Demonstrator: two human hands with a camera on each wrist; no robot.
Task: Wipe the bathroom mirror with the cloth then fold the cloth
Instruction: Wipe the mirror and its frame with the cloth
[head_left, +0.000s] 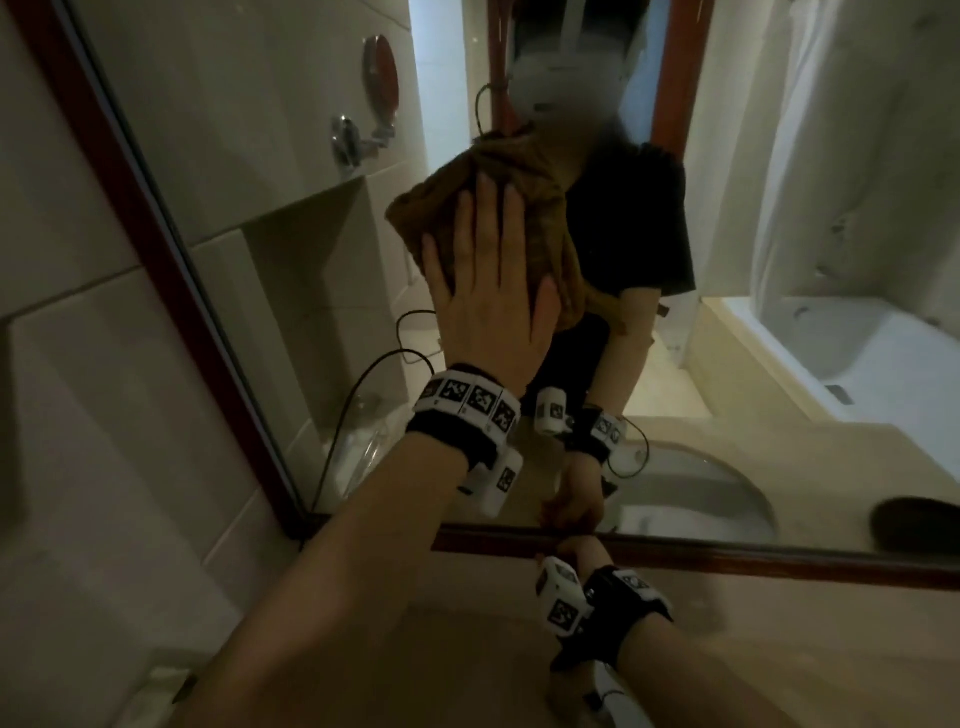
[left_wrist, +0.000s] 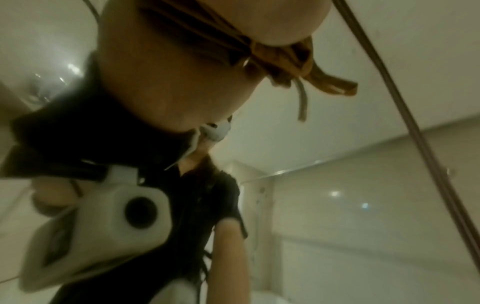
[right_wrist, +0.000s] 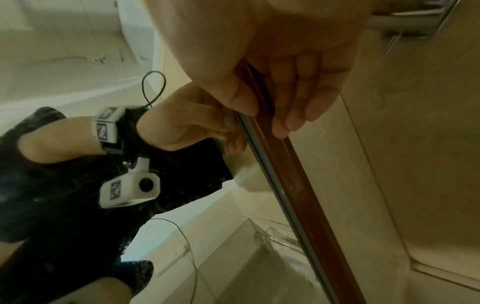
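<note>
In the head view, pale wall tiles (head_left: 78, 364) fill the 9 o'clock side, ending at the mirror's dark red-brown frame (head_left: 171, 249), which runs from 11 o'clock down toward 6. Inside it, the mirror (head_left: 291, 130) glass reflects a tiled niche and a chrome fitting. Toward the centre, the left hand (head_left: 485, 291) lies flat with fingers spread and straight, pressing the brown cloth (head_left: 524, 176) against the glass — the cloth bunches out above and to the right of the fingertips, at about 12 o'clock from the palm. Lower, at about 5 o'clock from that hand, the right hand (head_left: 582, 548) rests at the frame's bottom rail; the right wrist view shows its fingers (right_wrist: 298, 107) curled over the rail, thumb on the glass side — a loose grip on the frame. At 3 o'clock, the mirror reflects a white bathtub (head_left: 831, 338).
</note>
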